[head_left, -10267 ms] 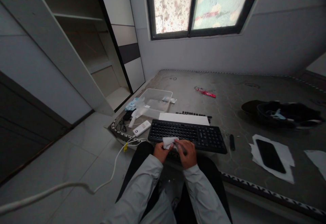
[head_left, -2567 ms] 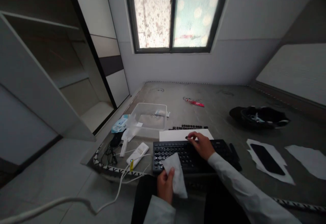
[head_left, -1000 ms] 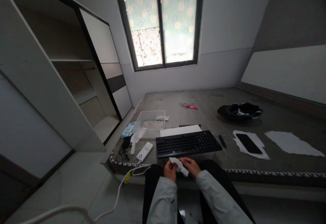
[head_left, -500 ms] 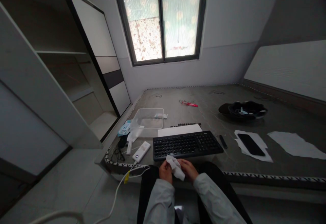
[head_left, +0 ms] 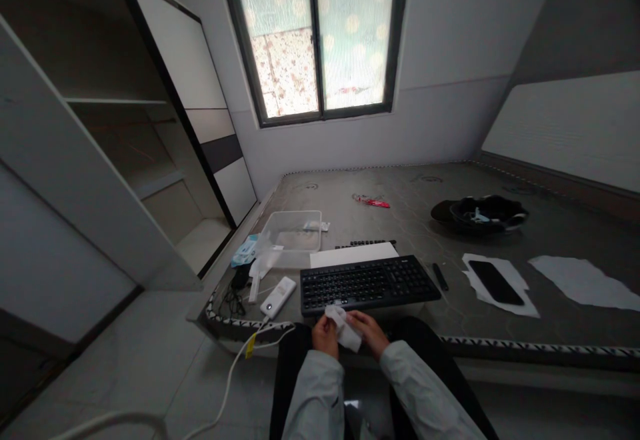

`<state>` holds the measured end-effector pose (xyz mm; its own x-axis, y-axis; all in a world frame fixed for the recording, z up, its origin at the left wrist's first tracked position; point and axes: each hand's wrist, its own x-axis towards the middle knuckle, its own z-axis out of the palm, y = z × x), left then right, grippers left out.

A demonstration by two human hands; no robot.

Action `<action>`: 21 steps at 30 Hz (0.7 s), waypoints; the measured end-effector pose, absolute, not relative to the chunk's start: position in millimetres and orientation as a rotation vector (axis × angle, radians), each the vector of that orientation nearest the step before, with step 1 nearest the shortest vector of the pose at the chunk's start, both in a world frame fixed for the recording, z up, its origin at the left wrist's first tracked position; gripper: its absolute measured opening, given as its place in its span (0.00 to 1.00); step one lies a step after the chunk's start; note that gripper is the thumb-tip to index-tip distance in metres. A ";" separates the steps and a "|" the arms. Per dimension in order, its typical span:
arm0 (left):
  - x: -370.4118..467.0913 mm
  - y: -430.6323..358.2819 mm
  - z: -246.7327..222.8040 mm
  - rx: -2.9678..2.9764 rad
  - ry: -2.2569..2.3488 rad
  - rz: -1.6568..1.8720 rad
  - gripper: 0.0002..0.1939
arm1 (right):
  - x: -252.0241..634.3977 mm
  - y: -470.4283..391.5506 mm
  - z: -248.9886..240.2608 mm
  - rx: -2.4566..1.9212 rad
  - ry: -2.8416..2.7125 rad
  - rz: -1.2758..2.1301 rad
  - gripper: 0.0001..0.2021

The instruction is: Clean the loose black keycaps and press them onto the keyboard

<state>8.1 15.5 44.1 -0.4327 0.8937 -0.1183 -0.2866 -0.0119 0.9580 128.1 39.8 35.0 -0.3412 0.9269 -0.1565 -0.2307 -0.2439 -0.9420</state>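
Observation:
A crumpled white tissue (head_left: 346,331) is between my two hands, just in front of the near edge of a black keyboard (head_left: 367,285). My left hand (head_left: 325,335) pinches its left side with bent fingers. On the right side, my right hand (head_left: 368,331) has its fingers closed on the tissue. Behind the keyboard lies a white sheet (head_left: 353,255), with a strip of small black pieces (head_left: 373,243) at its far edge. A short dark stick (head_left: 440,277) rests to the right of the keyboard.
Left of the keyboard are a white power bank (head_left: 279,297) with a cable, a clear plastic box (head_left: 290,233) and a blue packet (head_left: 245,251). To the right are a phone (head_left: 496,283) on white paper, another paper (head_left: 583,281) and a dark cap (head_left: 480,215).
The tissue has shifted slightly between my fingers, its lower end a little higher. Both hands stay in nearly the same place. The view has tilted slightly.

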 end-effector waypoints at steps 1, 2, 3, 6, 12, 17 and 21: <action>7.7 14.8 45.6 0.690 1.340 1.622 0.18 | 127.8 39.2 35.5 -0.982 -1.127 1.714 0.18; 7.5 14.2 46.8 0.678 1.347 1.632 0.17 | 127.5 38.6 35.9 -0.988 -1.138 1.708 0.18; 7.5 13.7 47.6 0.665 1.347 1.638 0.17 | 127.1 38.1 36.1 -0.988 -1.153 1.701 0.18; 8.2 12.2 48.5 0.612 1.314 1.640 0.17 | 126.2 36.0 36.8 -0.989 -1.168 1.687 0.18; 5.5 8.0 49.2 0.532 1.254 1.653 0.13 | 125.7 32.7 41.8 -1.037 -1.082 1.653 0.17; 2.0 8.1 45.7 0.505 1.286 1.692 0.16 | 128.5 35.0 40.5 -1.021 -0.993 1.726 0.21; 2.7 7.9 44.1 0.535 1.340 1.708 0.19 | 131.7 35.3 39.3 -1.021 -0.912 1.764 0.20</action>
